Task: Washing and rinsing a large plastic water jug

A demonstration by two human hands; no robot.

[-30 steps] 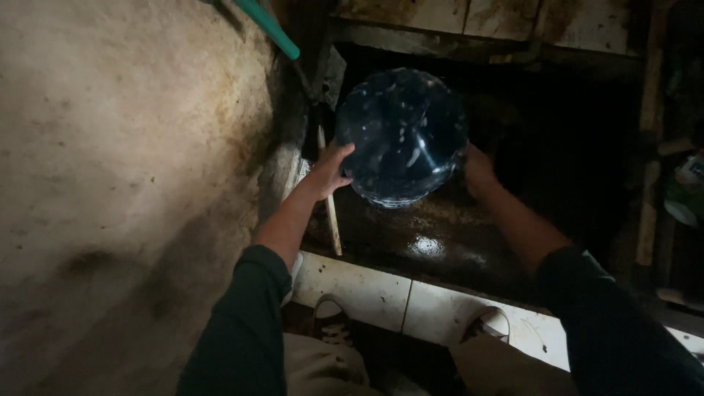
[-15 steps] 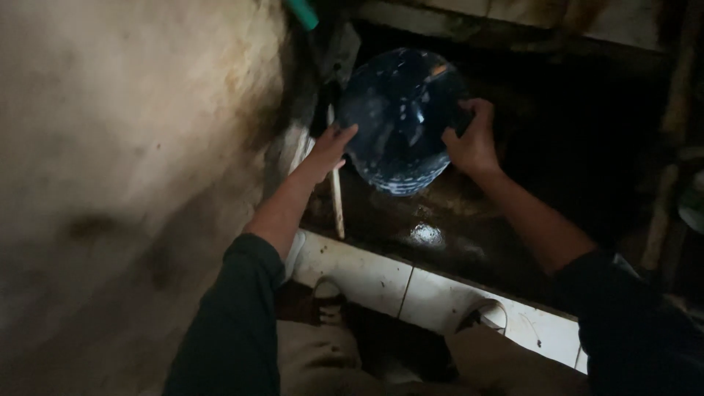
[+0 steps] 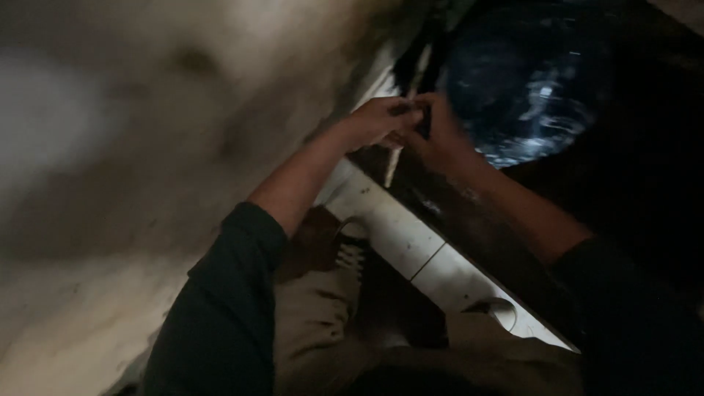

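Head view: the picture is dark and blurred by motion, so fine detail is lost. The left hand [image 3: 381, 117] and the right hand [image 3: 433, 139] meet in the upper middle of the frame, touching each other at the fingertips. Both have their fingers curled in. There is a small dark patch where the fingers come together, but I cannot tell whether either grip is pinching something or is simply clenched against the other hand.

Just beyond the right hand, up and to its right, lies the large clear water bottle [image 3: 532, 95], bluish and round as seen here, with light glinting on its surface. It sits in a dark sunken space. The right hand's knuckles overlap its near edge in the picture; whether they touch it cannot be told. The left hand is apart from it.

Below both hands runs a pale tiled ledge [image 3: 411, 242], slanting from beneath the left wrist down to the right. A thin light stick [image 3: 400, 158] shows just under the hands, crossing the dark wet surface beside the ledge.

To the left of the left hand a rough pale wall [image 3: 147, 147] fills the frame. Nearer the person, below the ledge, a dark shoe with white laces [image 3: 352, 249] and light trousers [image 3: 315, 330] show between the two dark sleeves [image 3: 220, 308].
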